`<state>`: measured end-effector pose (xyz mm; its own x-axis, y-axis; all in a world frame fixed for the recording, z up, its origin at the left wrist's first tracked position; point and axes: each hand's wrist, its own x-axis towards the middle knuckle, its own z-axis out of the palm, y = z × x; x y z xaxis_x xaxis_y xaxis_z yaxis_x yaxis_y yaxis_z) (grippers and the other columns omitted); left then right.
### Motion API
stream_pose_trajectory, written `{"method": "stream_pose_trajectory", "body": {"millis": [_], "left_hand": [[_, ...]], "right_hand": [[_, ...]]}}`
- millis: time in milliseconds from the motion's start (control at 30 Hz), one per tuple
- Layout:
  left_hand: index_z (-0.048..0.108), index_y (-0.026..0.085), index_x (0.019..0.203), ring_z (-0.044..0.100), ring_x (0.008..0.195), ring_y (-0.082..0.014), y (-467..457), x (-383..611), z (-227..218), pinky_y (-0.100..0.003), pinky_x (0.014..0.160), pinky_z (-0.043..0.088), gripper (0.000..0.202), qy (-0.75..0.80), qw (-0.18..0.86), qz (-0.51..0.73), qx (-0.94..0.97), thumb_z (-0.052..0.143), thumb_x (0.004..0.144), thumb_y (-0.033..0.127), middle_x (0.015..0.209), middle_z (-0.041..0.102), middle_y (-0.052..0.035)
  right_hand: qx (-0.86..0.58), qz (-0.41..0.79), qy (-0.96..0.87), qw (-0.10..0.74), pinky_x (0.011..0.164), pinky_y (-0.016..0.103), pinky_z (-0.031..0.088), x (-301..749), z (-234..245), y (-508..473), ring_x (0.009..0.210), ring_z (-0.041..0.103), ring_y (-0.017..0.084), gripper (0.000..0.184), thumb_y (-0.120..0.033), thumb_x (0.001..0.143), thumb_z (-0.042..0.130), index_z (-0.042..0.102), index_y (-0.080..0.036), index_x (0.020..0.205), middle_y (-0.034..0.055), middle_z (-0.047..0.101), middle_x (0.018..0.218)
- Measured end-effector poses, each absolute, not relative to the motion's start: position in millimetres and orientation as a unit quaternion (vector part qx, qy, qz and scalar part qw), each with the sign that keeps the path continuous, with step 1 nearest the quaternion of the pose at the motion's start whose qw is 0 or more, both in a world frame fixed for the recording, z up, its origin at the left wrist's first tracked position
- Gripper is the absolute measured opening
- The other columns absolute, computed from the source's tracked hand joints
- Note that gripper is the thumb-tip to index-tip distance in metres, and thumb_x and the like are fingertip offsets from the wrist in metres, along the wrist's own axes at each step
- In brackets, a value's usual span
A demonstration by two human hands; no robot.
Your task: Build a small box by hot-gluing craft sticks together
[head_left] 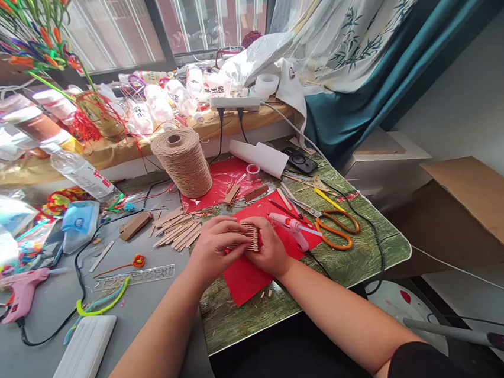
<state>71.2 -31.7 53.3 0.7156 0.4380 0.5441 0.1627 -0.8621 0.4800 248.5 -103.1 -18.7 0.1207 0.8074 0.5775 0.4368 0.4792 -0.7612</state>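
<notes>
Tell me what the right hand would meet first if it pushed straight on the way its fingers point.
The stick panel, which the right hand grips at its near edge. Just beyond the panel are the fingers of the left hand, though depth there is hard to judge.

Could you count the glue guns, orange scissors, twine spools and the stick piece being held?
Glue guns: 2
Orange-handled scissors: 1
Twine spool: 1
Wooden stick panel, held by left hand and right hand: 1
Total: 5
</notes>
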Motion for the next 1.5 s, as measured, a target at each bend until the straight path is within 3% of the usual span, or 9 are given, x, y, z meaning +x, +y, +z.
{"method": "stream_pose_trajectory", "body": {"millis": [267, 567, 733, 867, 967, 1100, 1200, 1333, 1500], "left_hand": [[0.072, 0.026, 0.102, 0.062, 0.118, -0.0261, -39.7, 70.2, 53.8, -0.047, 0.102, 0.043, 0.008, 0.176, 0.162, 0.289, 0.927, 0.065, 0.098, 0.024, 0.112, 0.077, -0.0043], [0.065, 0.022, 0.095, 0.064, 0.112, -0.0237, -27.4, 61.1, 54.6, -0.043, 0.102, 0.051, 0.007, 0.185, 0.316, 0.380, 0.849, 0.061, 0.100, 0.024, 0.105, 0.072, -0.0083], [0.066, 0.024, 0.098, 0.065, 0.115, -0.0252, -25.9, 58.4, 55.3, -0.047, 0.108, 0.047, 0.006, 0.172, 0.261, 0.347, 0.884, 0.069, 0.096, 0.028, 0.108, 0.074, -0.0070], [0.058, 0.027, 0.140, 0.049, 0.142, -0.0370, -21.2, 52.7, 52.7, -0.058, 0.121, 0.035, 0.069, 0.202, 0.213, 0.255, 0.921, 0.086, 0.079, 0.046, 0.149, 0.058, -0.0142], [0.043, 0.028, 0.154, 0.050, 0.142, -0.0379, -9.1, 44.9, 39.6, -0.057, 0.118, 0.040, 0.094, 0.260, 0.318, 0.242, 0.879, 0.090, 0.074, 0.044, 0.154, 0.052, -0.0176], [0.042, 0.026, 0.149, 0.068, 0.120, -0.0296, 9.8, 35.0, 22.0, -0.041, 0.097, 0.058, 0.089, 0.264, 0.541, 0.286, 0.746, 0.090, 0.074, 0.032, 0.137, 0.064, -0.0161], [0.049, 0.023, 0.143, 0.070, 0.116, -0.0273, 17.6, 29.5, 19.3, -0.034, 0.088, 0.061, 0.079, 0.239, 0.616, 0.298, 0.689, 0.087, 0.074, 0.023, 0.138, 0.065, -0.0172], [0.055, 0.021, 0.139, 0.067, 0.124, -0.0274, 16.1, 27.0, 23.4, -0.036, 0.092, 0.061, 0.063, 0.239, 0.624, 0.274, 0.692, 0.076, 0.080, 0.013, 0.140, 0.066, -0.0173], [0.060, 0.023, 0.137, 0.068, 0.125, -0.0270, 6.5, 29.1, 31.4, -0.042, 0.098, 0.061, 0.054, 0.240, 0.534, 0.312, 0.748, 0.067, 0.085, 0.011, 0.135, 0.070, -0.0137]], "right_hand": [[-0.486, 0.184, -0.638, 0.569, 0.102, 0.049, 0.056, 248.3, -21.7, -100.7, 0.115, 0.065, 0.029, 0.052, -0.038, 0.089, 0.074, 0.051, -0.030, 0.135, 0.0101, 0.064, 0.125], [-0.502, 0.199, -0.618, 0.571, 0.100, 0.047, 0.057, 247.9, -19.4, -102.1, 0.113, 0.066, 0.028, 0.058, -0.042, 0.086, 0.080, 0.052, -0.027, 0.134, 0.0113, 0.064, 0.124], [-0.496, 0.208, -0.622, 0.570, 0.100, 0.047, 0.057, 248.4, -20.2, -103.0, 0.114, 0.066, 0.028, 0.059, -0.042, 0.085, 0.081, 0.050, -0.028, 0.135, 0.0114, 0.064, 0.125], [-0.483, 0.224, -0.626, 0.570, 0.105, 0.048, 0.055, 248.2, -21.7, -101.6, 0.119, 0.064, 0.030, 0.065, -0.037, 0.081, 0.083, 0.049, -0.028, 0.136, 0.0120, 0.062, 0.129], [-0.480, 0.242, -0.620, 0.572, 0.107, 0.046, 0.054, 246.7, -21.5, -101.6, 0.120, 0.063, 0.028, 0.061, -0.025, 0.083, 0.077, 0.048, -0.027, 0.136, 0.0118, 0.060, 0.131], [-0.433, 0.301, -0.629, 0.571, 0.105, 0.045, 0.055, 245.8, -19.8, -103.8, 0.121, 0.062, 0.027, 0.064, -0.032, 0.086, 0.075, 0.045, -0.026, 0.142, 0.0120, 0.058, 0.135], [-0.402, 0.306, -0.648, 0.570, 0.104, 0.045, 0.055, 246.9, -15.4, -105.5, 0.121, 0.062, 0.025, 0.041, -0.036, 0.098, 0.061, 0.054, -0.027, 0.138, 0.0108, 0.059, 0.131], [-0.430, 0.242, -0.651, 0.576, 0.110, 0.049, 0.050, 247.6, -7.5, -107.4, 0.124, 0.059, 0.026, 0.023, -0.029, 0.100, 0.061, 0.069, -0.028, 0.122, 0.0105, 0.057, 0.126], [-0.391, 0.265, -0.682, 0.558, 0.104, 0.046, 0.054, 244.5, -4.0, -109.2, 0.115, 0.062, 0.024, 0.024, -0.024, 0.097, 0.066, 0.073, -0.028, 0.120, 0.0092, 0.060, 0.118]]}}
